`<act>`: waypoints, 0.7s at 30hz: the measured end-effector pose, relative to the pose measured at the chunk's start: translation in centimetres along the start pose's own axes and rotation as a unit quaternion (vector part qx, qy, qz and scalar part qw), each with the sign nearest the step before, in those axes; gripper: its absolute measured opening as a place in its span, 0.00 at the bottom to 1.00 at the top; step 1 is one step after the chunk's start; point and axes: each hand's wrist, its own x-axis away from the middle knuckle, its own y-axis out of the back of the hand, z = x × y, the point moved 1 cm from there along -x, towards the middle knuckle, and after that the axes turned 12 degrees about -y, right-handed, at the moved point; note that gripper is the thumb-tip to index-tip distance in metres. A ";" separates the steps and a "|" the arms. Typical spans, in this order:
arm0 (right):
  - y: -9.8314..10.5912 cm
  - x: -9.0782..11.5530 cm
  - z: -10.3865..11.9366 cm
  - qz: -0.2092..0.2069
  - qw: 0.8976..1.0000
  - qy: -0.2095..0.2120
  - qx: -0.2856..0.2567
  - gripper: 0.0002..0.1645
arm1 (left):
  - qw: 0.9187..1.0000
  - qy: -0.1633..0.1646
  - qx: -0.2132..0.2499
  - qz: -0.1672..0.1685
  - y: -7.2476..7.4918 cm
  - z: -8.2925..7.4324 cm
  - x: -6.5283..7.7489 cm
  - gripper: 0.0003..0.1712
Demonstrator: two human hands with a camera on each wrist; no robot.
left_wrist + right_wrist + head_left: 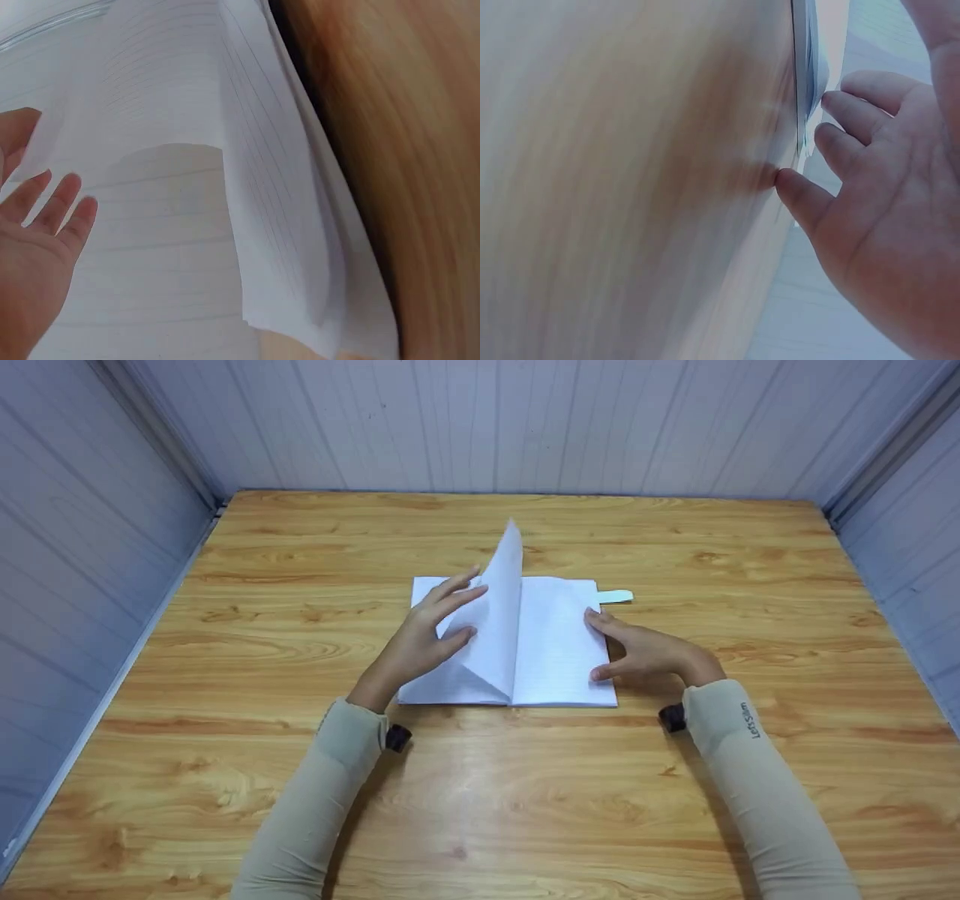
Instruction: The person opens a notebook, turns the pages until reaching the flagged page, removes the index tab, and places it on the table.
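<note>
L sleeve (311, 810) — L grip (427, 628) at raised pg (502, 619).

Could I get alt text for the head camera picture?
A rectangular notebook of white lined paper lies open on a yellow-brown wood-grained table; one white page stands raised beside a person's bare left hand, the bare right hand at the notebook's right edge.
</note>
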 end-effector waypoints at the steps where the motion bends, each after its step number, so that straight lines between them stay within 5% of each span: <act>1: 0.0 0.0 0.1 -0.001 1.000 0.000 0.001 0.65 | 1.000 0.000 -0.007 0.010 0.1 0.1 0.2 0.31; 8: -0.3 -0.1 0.6 -0.009 1.000 0.009 0.005 0.66 | 0.993 0.078 0.002 0.094 0.9 0.8 1.4 0.31; 13: -0.5 -0.1 0.7 0.005 1.000 0.001 0.007 0.66 | 0.978 0.140 -0.002 0.157 1.4 1.3 2.4 0.33; 21: -0.6 -0.3 0.5 0.020 0.999 0.004 0.028 0.66 | 0.949 0.188 -0.004 0.254 2.1 2.0 3.5 0.39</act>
